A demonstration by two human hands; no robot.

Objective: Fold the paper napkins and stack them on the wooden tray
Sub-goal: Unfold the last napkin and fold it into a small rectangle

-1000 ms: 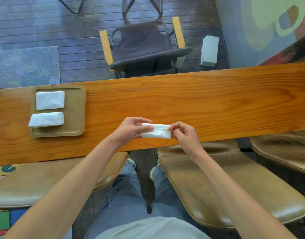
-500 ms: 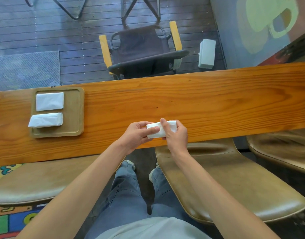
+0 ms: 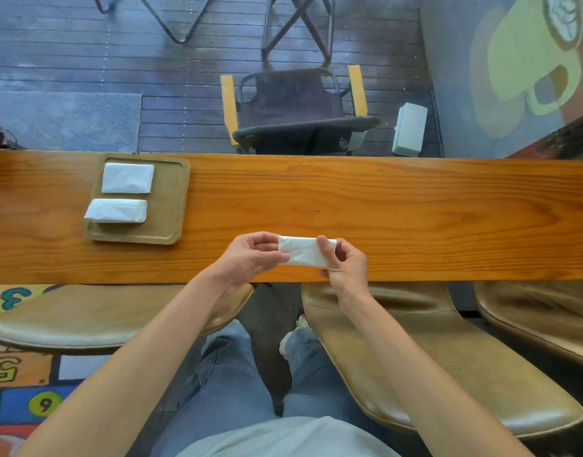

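A folded white paper napkin (image 3: 301,250) is held just above the near part of the wooden counter (image 3: 399,209). My left hand (image 3: 250,257) pinches its left end between thumb and fingers. My right hand (image 3: 346,262) grips its right end, the index finger laid over the top. The wooden tray (image 3: 171,199) lies on the counter to the left. On it are a folded napkin (image 3: 127,178) at the back and a second folded napkin (image 3: 117,211) in front, side by side.
Padded stools (image 3: 432,357) stand under the counter's near edge, left and right of my legs. Beyond the counter's far edge are a folding chair (image 3: 293,110) and a white box (image 3: 409,129) on the deck floor.
My right hand slid in along the napkin, covering much of it half a second ago, and now sits back at its right end. Both hands stay on it.
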